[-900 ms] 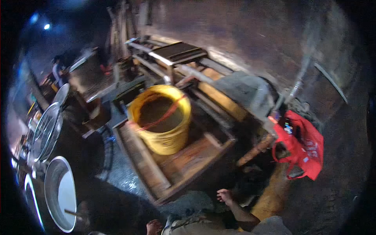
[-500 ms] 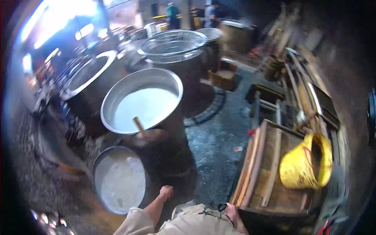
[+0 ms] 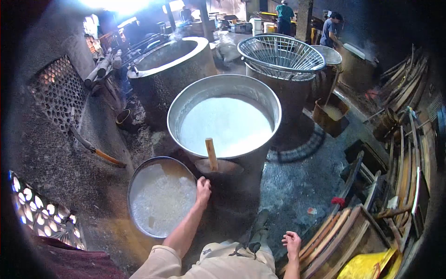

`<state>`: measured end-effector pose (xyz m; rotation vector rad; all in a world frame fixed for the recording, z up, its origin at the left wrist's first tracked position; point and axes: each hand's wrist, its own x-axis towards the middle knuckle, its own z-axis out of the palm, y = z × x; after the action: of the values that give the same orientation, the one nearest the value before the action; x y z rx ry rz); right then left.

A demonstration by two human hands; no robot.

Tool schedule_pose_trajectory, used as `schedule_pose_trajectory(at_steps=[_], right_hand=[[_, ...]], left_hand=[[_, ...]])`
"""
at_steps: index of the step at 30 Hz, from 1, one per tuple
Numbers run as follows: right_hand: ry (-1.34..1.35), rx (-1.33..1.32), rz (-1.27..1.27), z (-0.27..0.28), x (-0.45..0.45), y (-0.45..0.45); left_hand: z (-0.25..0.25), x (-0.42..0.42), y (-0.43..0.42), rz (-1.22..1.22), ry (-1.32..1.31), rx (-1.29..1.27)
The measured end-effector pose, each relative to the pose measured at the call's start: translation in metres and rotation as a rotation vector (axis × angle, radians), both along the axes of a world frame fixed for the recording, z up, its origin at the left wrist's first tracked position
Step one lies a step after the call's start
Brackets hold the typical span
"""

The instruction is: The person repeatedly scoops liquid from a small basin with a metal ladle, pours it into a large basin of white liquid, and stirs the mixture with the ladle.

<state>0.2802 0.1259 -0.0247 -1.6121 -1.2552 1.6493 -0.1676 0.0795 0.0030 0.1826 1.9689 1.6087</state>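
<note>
Your left hand (image 3: 203, 189) is at the right edge of the foam-filled basin (image 3: 162, 197) — the large pot (image 3: 224, 116) stands beyond it, the metal basket (image 3: 281, 53) farther back — your right hand (image 3: 291, 242) hangs free.

I am wearing a beige shirt (image 3: 158, 265) and seeing bright white liquid (image 3: 225, 124) gleaming inside a silver-grey pot (image 3: 278, 110), mottled off-white and tan contents (image 3: 162, 200) showing in a grey pan (image 3: 131, 204), plain maroon cloth (image 3: 76, 260), and yellow plastic (image 3: 367, 267) glowing beside brown wood (image 3: 332, 237).

Dim, glare at upper left.
</note>
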Motion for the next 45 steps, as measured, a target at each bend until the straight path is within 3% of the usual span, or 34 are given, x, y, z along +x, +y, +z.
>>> schedule_pose_trajectory(at_steps=[1,2,3,4,6,8,10,14,16,17,19,22,24,25,26,28,30,31,33,34,36,37,39,41,42,45], right_hand=[[0.007,-0.008,-0.010,0.001,-0.003,0.017],[0.014,-0.018,-0.022,0.002,-0.007,0.034],[0.004,-0.026,-0.019,-0.002,-0.010,0.052],[0.009,-0.024,-0.016,-0.004,-0.011,0.068],[0.030,-0.055,-0.008,-0.006,-0.017,0.101],[0.042,-0.095,-0.027,0.000,-0.022,0.133],[0.067,-0.117,-0.055,-0.003,-0.024,0.163],[0.091,-0.153,-0.042,-0.013,-0.027,0.212],[0.059,-0.139,0.024,-0.015,-0.030,0.232],[0.050,-0.142,0.042,-0.012,-0.035,0.241],[0.073,-0.172,0.128,0.006,-0.055,0.258],[0.180,-0.326,0.417,0.066,-0.093,0.289],[0.193,-0.287,0.584,0.135,-0.108,0.305],[0.305,-0.280,0.788,0.167,-0.109,0.311],[0.414,-0.269,0.990,0.184,-0.116,0.316],[0.408,-0.198,0.943,0.180,-0.128,0.313],[0.414,-0.126,0.900,0.211,-0.171,0.299],[0.574,-0.068,0.730,0.242,-0.206,0.283],[0.928,0.036,0.512,0.280,-0.270,0.255],[0.935,0.047,0.516,0.275,-0.285,0.249],[1.257,-0.301,0.039,0.255,-0.321,0.241],[1.217,-0.254,0.140,0.253,-0.333,0.239],[1.094,-0.182,0.259,0.242,-0.363,0.229],[1.126,-0.389,0.289,0.229,-0.390,0.221],[1.135,-0.494,0.298,0.222,-0.404,0.218],[0.937,-0.685,0.298,0.172,-0.428,0.230]], left_hand=[[-0.017,-0.024,0.024,0.078,0.194,0.025],[0.008,-0.035,0.044,0.046,0.285,-0.023],[-0.013,-0.061,0.064,0.059,0.346,0.024],[0.014,-0.061,0.082,0.073,0.301,0.047],[-0.016,-0.094,0.120,0.188,0.306,0.006],[-0.055,-0.131,0.141,0.125,0.310,0.040],[-0.036,-0.133,0.150,-0.022,0.298,-0.179],[-0.041,-0.115,0.164,-0.168,0.396,-0.130],[-0.005,-0.082,0.186,-0.204,0.561,-0.338],[0.035,-0.058,0.202,-0.239,0.517,-0.392],[0.066,-0.034,0.224,-0.330,0.405,-0.339],[0.120,-0.003,0.257,-0.444,0.243,-0.158],[0.142,0.010,0.280,-0.446,0.114,0.068],[0.155,0.012,0.293,-0.490,0.146,0.136],[0.186,0.017,0.297,-0.549,0.013,0.272],[0.234,0.019,0.302,-0.664,-0.127,0.527],[0.270,0.018,0.293,-0.751,0.123,0.731],[0.267,0.016,0.289,-0.825,0.277,0.871],[0.294,0.004,0.267,-0.991,0.233,0.818],[0.296,-0.004,0.260,-1.041,0.763,0.830],[0.275,-0.012,0.246,-0.946,1.152,0.820],[0.267,-0.019,0.232,-0.837,1.240,0.751],[0.251,-0.044,0.199,-0.823,1.313,0.619],[0.258,-0.080,0.160,-0.906,1.406,0.312],[0.269,-0.096,0.144,-0.806,1.352,0.329],[0.360,-0.145,0.065,-0.457,1.196,0.429]])
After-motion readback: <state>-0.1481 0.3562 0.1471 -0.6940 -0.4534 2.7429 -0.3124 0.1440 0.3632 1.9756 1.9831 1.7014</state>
